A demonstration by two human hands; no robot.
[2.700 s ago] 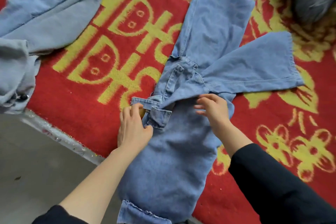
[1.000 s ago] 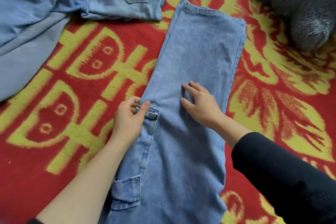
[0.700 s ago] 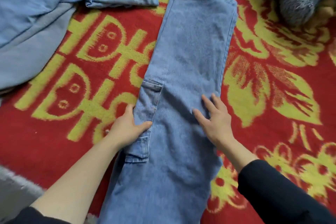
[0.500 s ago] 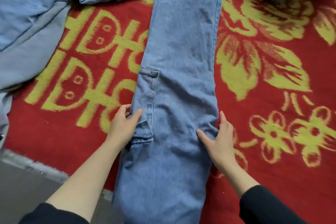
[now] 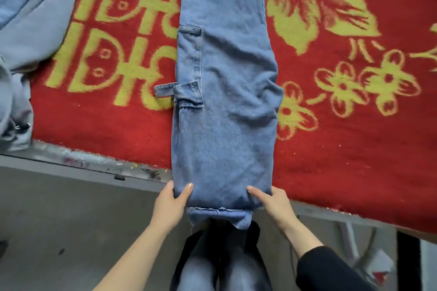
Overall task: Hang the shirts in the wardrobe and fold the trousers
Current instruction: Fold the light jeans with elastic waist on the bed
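Observation:
Blue denim trousers (image 5: 224, 78) lie folded lengthwise in one long strip on the red and yellow blanket (image 5: 354, 149), with their near end hanging over the bed's edge. My left hand (image 5: 171, 203) grips the near left corner of the strip, thumb on top and fingers underneath. At the near right corner, my right hand (image 5: 272, 201) holds the trousers the same way. A side pocket and a loose denim loop (image 5: 165, 88) show on the left edge.
More blue and grey clothes (image 5: 26, 19) lie piled at the blanket's left. The bed's grey edge (image 5: 94, 163) runs below the blanket, with grey floor (image 5: 59, 231) beneath. My own legs (image 5: 220, 262) stand under the trousers' end.
Both hands slid down the trousers from the middle to the near end and took hold of its corners. The view dropped toward the bed's edge and the floor.

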